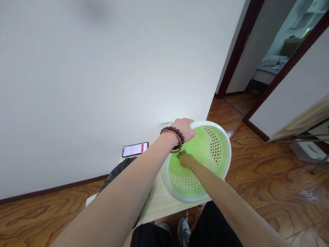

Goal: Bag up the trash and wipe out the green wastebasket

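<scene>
A round laundry basket with a white rim, bright green inside and holes in its wall, is tilted so that its mouth faces me. My left hand, with a dark bead bracelet and a brown band at the wrist, is closed over the rim at the top left. My right hand reaches inside, fingers closed against the green inner surface. A small grey, cloth-like piece shows at its fingertips; most of it is hidden.
The basket rests on a pale wooden table against a white wall. A phone with a lit screen lies at the back. Dark fabric lies partly behind my left forearm. An open doorway and a white plastic box are to the right.
</scene>
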`<state>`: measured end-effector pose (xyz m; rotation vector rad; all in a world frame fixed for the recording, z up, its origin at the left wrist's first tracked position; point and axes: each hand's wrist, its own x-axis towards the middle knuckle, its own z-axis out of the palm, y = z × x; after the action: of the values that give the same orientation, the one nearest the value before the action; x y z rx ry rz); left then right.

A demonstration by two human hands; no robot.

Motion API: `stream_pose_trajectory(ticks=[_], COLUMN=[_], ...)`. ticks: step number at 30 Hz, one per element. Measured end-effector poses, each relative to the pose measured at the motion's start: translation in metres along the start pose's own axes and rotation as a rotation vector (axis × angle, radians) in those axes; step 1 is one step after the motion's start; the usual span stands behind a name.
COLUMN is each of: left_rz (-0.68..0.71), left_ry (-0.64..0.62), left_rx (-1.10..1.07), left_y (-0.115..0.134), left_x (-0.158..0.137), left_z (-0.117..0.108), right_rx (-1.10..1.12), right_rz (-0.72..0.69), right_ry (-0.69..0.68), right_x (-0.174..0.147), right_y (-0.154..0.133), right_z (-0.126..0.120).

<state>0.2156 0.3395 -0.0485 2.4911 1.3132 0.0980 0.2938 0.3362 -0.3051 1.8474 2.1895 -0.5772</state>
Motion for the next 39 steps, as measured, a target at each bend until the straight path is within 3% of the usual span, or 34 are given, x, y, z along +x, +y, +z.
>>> stream_pose_trajectory(ticks=[4, 7, 16, 25, 33, 39], left_rz=[0.01, 0.057, -0.152, -0.15, -0.129, -0.171], left_ry=[0.032, 0.058, 0.102, 0.141, 0.09, 0.129], left_rx=[0.008, 0.005, 0.062, 0.131, 0.149, 0.145], left_y=[-0.002, -0.004, -0.016, -0.019, 0.0, -0.01], left_x=[-0.003, 0.001, 0.013, -0.01, -0.002, 0.01], left_z=[0.005, 0.012, 0.005, 0.006, 0.008, 0.007], right_rx=[-0.029, -0.011, 0.102, 0.142, 0.097, 0.053], right_rz=[0.174, 0.211, 0.016, -0.125, -0.259, -0.265], right_ry=[0.09, 0.112, 0.033, 0.059, 0.132, 0.167], right_x=[-0.003, 0.001, 0.025, 0.026, 0.021, 0.024], right_y=[0.016, 0.014, -0.014, -0.027, -0.031, -0.029], right_z=[-0.009, -0.006, 0.012, 0.017, 0.008, 0.01])
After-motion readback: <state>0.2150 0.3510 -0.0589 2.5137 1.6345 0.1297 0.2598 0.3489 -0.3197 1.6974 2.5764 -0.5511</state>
